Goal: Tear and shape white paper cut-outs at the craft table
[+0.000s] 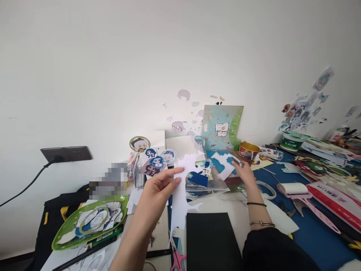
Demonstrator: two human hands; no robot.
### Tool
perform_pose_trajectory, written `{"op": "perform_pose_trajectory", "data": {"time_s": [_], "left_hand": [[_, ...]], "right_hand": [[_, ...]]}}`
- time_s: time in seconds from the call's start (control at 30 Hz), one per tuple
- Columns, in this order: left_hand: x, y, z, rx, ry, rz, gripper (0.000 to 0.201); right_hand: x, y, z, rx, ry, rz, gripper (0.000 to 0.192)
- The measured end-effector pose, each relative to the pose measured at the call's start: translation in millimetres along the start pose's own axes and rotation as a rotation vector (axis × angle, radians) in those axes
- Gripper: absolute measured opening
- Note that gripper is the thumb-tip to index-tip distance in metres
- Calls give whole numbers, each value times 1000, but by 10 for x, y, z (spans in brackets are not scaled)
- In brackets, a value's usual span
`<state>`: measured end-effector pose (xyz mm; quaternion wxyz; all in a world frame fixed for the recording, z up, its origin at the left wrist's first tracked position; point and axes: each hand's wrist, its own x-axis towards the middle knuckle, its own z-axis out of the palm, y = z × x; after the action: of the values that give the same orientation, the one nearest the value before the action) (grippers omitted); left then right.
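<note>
Pinched between the thumb and forefinger of my left hand [160, 186] is a tall white paper scrap [178, 199] with ragged, cut-out edges. Further back and to the right, my right hand [243, 170] has its fingers closed at the edge of a white cut paper piece [225, 171]. Blue shows through that piece's openings. Between the hands, a clear plastic bag [217, 187] lies with blue and patterned paper bits in and around it. Pink-handled scissors [177, 259] rest below the left scrap, beside a black flat board [213, 241].
A green leaf-shaped tray [58, 242] with paper cutouts stands at left. On the right are a gold-rimmed tin [249, 148], a pink lint roller [295, 189] and a white-and-green tub [290, 142]. A blue patterned card [218, 120] leans on the wall. Stickers cover parts of the wall.
</note>
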<state>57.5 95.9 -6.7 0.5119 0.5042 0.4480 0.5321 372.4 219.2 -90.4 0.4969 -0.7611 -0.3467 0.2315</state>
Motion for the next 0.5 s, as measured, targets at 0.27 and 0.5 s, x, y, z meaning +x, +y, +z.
{"op": "perform_pose_trajectory", "data": {"time_s": [0.27, 0.5], "left_hand": [[-46, 4, 113, -167, 143, 155, 47], [-55, -68, 218, -360, 274, 251, 52]], "right_hand": [[-665, -651, -287, -35, -144, -413, 56], [-1610, -987, -189, 63, -823, -738, 26]]}}
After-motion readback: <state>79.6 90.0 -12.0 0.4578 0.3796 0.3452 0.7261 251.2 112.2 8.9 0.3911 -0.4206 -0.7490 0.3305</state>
